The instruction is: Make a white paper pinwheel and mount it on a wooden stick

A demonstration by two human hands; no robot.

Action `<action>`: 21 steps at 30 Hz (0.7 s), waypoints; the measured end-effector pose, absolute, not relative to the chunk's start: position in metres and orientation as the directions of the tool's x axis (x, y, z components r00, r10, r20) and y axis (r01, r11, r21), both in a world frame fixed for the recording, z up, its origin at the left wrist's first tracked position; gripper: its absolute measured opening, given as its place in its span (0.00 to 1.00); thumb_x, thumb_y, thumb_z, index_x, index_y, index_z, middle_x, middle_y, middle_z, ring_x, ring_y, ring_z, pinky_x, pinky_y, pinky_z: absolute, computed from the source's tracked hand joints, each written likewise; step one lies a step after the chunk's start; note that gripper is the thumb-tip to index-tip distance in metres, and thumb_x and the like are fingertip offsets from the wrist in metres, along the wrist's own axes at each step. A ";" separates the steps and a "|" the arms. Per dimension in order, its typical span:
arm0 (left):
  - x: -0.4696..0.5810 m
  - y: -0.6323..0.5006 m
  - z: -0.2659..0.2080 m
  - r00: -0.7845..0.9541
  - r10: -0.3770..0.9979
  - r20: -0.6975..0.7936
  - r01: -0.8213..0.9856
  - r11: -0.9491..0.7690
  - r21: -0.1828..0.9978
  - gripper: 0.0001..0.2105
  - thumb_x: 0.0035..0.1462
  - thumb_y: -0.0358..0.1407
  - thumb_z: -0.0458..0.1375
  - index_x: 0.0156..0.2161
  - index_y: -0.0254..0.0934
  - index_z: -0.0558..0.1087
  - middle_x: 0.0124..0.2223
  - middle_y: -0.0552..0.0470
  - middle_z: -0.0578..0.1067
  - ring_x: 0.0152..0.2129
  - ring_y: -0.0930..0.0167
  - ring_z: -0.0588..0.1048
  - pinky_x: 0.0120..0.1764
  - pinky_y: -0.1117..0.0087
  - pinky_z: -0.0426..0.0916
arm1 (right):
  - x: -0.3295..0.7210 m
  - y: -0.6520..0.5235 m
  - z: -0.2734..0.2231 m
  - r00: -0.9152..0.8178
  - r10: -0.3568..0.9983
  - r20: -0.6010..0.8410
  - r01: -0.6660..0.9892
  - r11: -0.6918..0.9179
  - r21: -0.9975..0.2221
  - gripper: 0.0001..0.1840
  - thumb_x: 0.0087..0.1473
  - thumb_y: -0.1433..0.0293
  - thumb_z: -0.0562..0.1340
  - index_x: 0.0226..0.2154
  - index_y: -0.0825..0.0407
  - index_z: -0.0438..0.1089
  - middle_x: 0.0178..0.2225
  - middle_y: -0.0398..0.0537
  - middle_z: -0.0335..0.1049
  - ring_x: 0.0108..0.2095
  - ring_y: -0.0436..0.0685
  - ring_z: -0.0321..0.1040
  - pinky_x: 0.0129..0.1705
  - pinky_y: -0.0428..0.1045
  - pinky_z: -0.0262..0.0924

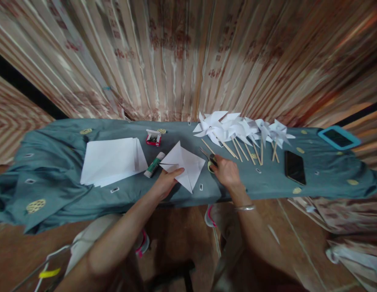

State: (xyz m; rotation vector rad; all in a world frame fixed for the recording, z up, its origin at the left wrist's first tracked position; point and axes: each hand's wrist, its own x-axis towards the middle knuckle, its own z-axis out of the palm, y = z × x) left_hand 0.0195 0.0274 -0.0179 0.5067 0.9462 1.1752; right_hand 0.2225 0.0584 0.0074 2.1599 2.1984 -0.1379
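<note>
My left hand [167, 181] grips a square sheet of white paper [190, 166] near its lower left edge, thumb on top. Crease lines run across the sheet, and a slit shows at its left corner. To the right, my right hand [226, 170] is closed around the handles of a pair of scissors [212, 162], whose blades point up and left, apart from the paper. A green and white glue stick [154, 164] lies just left of the sheet. Behind it stands a small open red box [153, 138] with small dark pieces inside.
A stack of white paper [110, 160] lies at the left. Several white paper pinwheels [212, 125] on wooden sticks lie at the back right. Beyond them are a black phone [294, 167] and a blue-framed tablet [339, 138]. A grey-green cloth [121, 127] covers the table; a curtain [176, 61] hangs behind.
</note>
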 end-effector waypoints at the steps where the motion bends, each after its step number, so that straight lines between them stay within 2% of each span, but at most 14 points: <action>1: 0.019 0.028 -0.018 0.111 0.930 -0.351 -0.539 0.353 0.765 0.26 0.36 0.33 0.71 0.46 0.34 0.74 0.41 0.46 0.80 0.42 0.60 0.77 0.47 0.61 0.69 | 0.226 0.060 0.007 -0.008 0.995 -0.097 1.000 0.007 -0.010 0.20 0.61 0.66 0.58 0.54 0.56 0.67 0.43 0.63 0.78 0.44 0.68 0.76 0.42 0.54 0.65; 6: 0.016 0.030 -0.019 0.175 0.924 -0.341 -0.548 0.379 0.746 0.17 0.41 0.38 0.70 0.37 0.33 0.75 0.35 0.49 0.80 0.38 0.63 0.78 0.41 0.67 0.71 | 0.237 0.061 0.003 0.026 0.999 -0.035 0.999 -0.024 0.035 0.17 0.61 0.68 0.58 0.49 0.57 0.70 0.40 0.64 0.78 0.42 0.68 0.76 0.41 0.54 0.66; 10: 0.012 0.031 -0.015 0.136 0.934 -0.330 -0.576 0.346 0.741 0.18 0.43 0.34 0.69 0.41 0.32 0.74 0.38 0.48 0.80 0.43 0.60 0.77 0.47 0.62 0.70 | 0.235 0.058 0.001 0.000 0.997 0.074 1.000 0.000 -0.010 0.17 0.61 0.67 0.57 0.50 0.58 0.71 0.41 0.64 0.77 0.44 0.67 0.74 0.43 0.54 0.66; 13: 0.014 0.030 -0.011 0.141 0.912 -0.384 -0.619 0.384 0.685 0.15 0.48 0.32 0.66 0.42 0.33 0.74 0.41 0.46 0.80 0.44 0.62 0.77 0.50 0.62 0.69 | 0.223 0.054 -0.002 -0.121 0.975 0.186 0.977 0.150 -0.150 0.20 0.63 0.67 0.54 0.53 0.59 0.69 0.49 0.63 0.74 0.49 0.65 0.71 0.51 0.55 0.64; 16: 0.024 0.029 -0.013 0.207 0.858 -0.471 -0.653 0.479 0.587 0.08 0.55 0.35 0.60 0.40 0.34 0.75 0.40 0.45 0.80 0.41 0.64 0.78 0.48 0.64 0.71 | 0.203 0.048 -0.008 -0.290 0.922 0.256 0.896 0.355 -0.266 0.23 0.65 0.64 0.52 0.57 0.58 0.66 0.57 0.61 0.68 0.58 0.63 0.64 0.60 0.56 0.57; 18: 0.032 0.027 -0.017 0.240 0.842 -0.483 -0.651 0.509 0.563 0.07 0.56 0.36 0.60 0.37 0.35 0.76 0.38 0.47 0.80 0.39 0.65 0.78 0.46 0.65 0.71 | 0.189 0.043 -0.012 -0.372 0.898 0.235 0.853 0.430 -0.294 0.26 0.65 0.62 0.52 0.60 0.57 0.62 0.60 0.61 0.64 0.61 0.64 0.59 0.62 0.58 0.55; 21: 0.036 0.023 -0.024 0.229 0.878 -0.420 -0.612 0.466 0.639 0.08 0.51 0.37 0.64 0.35 0.35 0.76 0.37 0.49 0.80 0.36 0.66 0.78 0.42 0.67 0.71 | 0.174 0.037 -0.019 -0.414 0.898 0.145 0.854 0.439 -0.280 0.28 0.65 0.61 0.52 0.63 0.57 0.59 0.64 0.62 0.59 0.64 0.66 0.54 0.61 0.61 0.54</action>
